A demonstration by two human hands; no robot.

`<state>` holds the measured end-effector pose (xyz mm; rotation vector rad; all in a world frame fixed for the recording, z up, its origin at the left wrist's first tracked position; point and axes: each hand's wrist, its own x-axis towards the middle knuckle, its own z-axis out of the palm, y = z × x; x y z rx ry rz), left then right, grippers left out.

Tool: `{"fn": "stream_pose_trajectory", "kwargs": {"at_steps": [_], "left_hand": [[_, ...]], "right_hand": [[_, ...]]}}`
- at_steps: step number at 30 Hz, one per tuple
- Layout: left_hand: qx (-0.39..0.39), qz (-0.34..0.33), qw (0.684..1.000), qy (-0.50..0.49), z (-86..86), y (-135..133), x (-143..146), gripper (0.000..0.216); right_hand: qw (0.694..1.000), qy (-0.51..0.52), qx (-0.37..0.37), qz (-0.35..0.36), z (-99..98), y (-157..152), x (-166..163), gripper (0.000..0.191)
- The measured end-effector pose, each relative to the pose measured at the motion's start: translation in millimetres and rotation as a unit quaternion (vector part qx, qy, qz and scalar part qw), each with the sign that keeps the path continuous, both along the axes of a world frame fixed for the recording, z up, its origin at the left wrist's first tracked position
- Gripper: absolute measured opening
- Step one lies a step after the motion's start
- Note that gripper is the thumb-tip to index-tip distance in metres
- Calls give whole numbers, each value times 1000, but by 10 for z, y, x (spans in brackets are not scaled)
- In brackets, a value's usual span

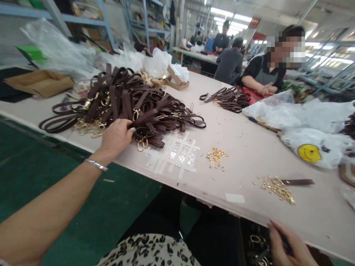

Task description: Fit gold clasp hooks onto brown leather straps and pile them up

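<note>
Two strap piles point(124, 96) and two gold stud heaps point(217, 156) on the worktop point(241, 147). Straps point(114, 101) look dark brown, gold-clipped. Left hand point(116, 136) pinches one; right hand point(288, 244), can't tell.

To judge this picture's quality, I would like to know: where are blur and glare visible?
Head view: bare right hand looks blurred at the bottom edge; head view: white glare spots on the clear, shiny taped film; head view: long white ceiling lights washed out.
</note>
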<state>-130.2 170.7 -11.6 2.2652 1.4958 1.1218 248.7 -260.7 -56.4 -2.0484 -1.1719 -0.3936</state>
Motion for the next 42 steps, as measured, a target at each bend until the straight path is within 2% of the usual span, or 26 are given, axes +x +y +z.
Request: {"fn": "stream_pose_trajectory", "kwargs": {"at_steps": [4, 6, 8, 11, 12, 15, 16, 20, 23, 25, 27, 29, 32, 36, 42], "left_hand": [[13, -8, 998, -64, 223, -12, 76, 16], [-3, -40, 990, -136, 369, -87, 148, 18], [-61, -102, 957, -263, 504, -224, 240, 19], [-205, -190, 862, -423, 600, -510, 388, 25], [-275, -211, 818, -460, 588, -609, 434, 27], [-442, -242, 680, -533, 432, -870, 548, 32], [-470, -244, 650, -545, 360, -945, 578, 31], [-535, -255, 569, -570, 131, -1208, 664, 26], [-567, -271, 528, -571, 74, -1365, 709, 31], [-585, -282, 512, -562, 69, -1451, 742, 36], [-597, -287, 509, -549, 68, -1527, 784, 38], [-599, -284, 521, -537, 63, -1594, 839, 33], [-597, -281, 551, -511, 58, -1681, 928, 28], [-598, -303, 571, -474, 63, -1764, 1015, 34], [-588, -329, 595, -438, 14, -1834, 1043, 36]], "right_hand": [[993, -18, -14, 120, 7, 857, -287, 22], [990, -2, -43, 134, 55, 1273, -387, 24], [987, 23, -94, 128, 94, 1605, -453, 27], [982, 30, -149, 113, 104, 1901, -517, 30], [980, 14, -167, 103, 92, 1950, -528, 31], [971, -36, -225, 77, 30, 2001, -520, 32], [967, -44, -237, 78, 9, 1997, -506, 31], [962, -47, -254, 92, -21, 1958, -428, 32], [967, -14, -233, 104, 30, 1919, -394, 34], [973, 65, -189, 116, 110, 1868, -422, 35], [967, 179, -133, 127, 218, 1786, -520, 34], [943, 289, -73, 150, 334, 1689, -691, 31], [895, 394, -6, 208, 463, 1589, -1005, 23], [848, 467, 16, 248, 506, 1591, -1262, 16], [831, 486, -3, 270, 471, 1604, -1249, 14]]}}
